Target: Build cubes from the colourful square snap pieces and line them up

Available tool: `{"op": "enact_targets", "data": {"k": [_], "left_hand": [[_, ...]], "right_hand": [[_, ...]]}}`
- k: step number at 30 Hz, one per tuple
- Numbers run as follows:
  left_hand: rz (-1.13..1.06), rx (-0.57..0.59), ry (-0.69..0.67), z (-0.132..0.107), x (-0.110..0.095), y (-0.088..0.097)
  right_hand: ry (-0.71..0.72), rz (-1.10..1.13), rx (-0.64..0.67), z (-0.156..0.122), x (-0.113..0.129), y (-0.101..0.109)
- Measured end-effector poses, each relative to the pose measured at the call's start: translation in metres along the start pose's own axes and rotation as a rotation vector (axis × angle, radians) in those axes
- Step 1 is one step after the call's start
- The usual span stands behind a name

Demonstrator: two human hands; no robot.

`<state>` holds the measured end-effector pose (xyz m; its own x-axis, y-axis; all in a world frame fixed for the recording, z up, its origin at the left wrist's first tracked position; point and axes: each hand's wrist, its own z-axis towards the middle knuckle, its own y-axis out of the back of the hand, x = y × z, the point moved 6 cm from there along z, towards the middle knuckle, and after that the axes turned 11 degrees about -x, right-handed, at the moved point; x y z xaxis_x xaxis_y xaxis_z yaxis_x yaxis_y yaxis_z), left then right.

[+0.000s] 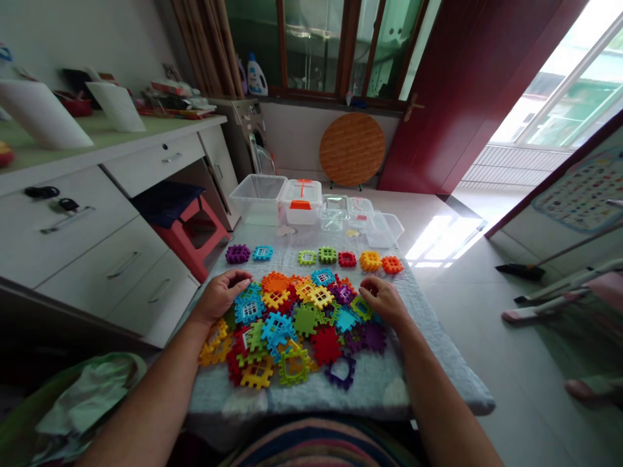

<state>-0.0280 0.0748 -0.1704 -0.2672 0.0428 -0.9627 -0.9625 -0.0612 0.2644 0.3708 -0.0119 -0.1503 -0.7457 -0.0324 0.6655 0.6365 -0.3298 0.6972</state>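
A tiled room with a white drawer unit [97, 220] at 9 o'clock, papers and white sheets lying on its green top, and a red plastic step stool [187, 237] tucked into its open kneehole. At 11 o'clock stand a washing machine [243, 133] and, on the sill behind it, a bottle of detergent [257, 76]. Clear plastic bins [257, 198] and a white case with an orange handle [300, 202] sit at 12 o'clock, at the far edge of a table covered by a pale quilted cloth [384, 389], with a round wooden board [352, 149] leaning against the wall beyond. The person's left hand [220, 296] rests at the pile's 10 o'clock side, fingers curled over a blue block; whether they grip it cannot be told. A heap of multicoloured interlocking plastic waffle blocks [292, 337] fills the middle of the cloth, and a row of seven blocks [316, 258] lies apart from it at 12 o'clock. The right hand [382, 299] sits at the heap's 2 o'clock side, fingers loosely curled beside a lime block, any grip unclear. A red door [438, 97] stands open at 1 o'clock, and a broom [520, 272] lies on the floor at 3 o'clock
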Motion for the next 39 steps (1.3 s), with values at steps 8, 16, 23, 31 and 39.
{"op": "enact_targets", "data": {"k": [8, 16, 23, 31, 39], "left_hand": [[0.026, -0.011, -0.011, 0.003, 0.006, 0.001], [0.019, -0.014, 0.000, 0.003, 0.007, 0.001], [0.025, -0.016, 0.021, 0.002, 0.006, 0.000], [0.015, -0.002, 0.031, 0.001, 0.004, 0.000], [-0.007, -0.002, 0.041, 0.000, 0.004, -0.001]], "right_hand": [[0.000, 0.125, 0.249, -0.005, -0.004, -0.003], [-0.076, 0.293, 0.162, -0.005, -0.016, -0.005], [-0.170, 0.419, 0.037, 0.001, -0.016, 0.000], [-0.149, 0.362, -0.024, 0.003, -0.020, 0.001], [-0.104, 0.374, -0.228, 0.005, -0.022, 0.009]]}}
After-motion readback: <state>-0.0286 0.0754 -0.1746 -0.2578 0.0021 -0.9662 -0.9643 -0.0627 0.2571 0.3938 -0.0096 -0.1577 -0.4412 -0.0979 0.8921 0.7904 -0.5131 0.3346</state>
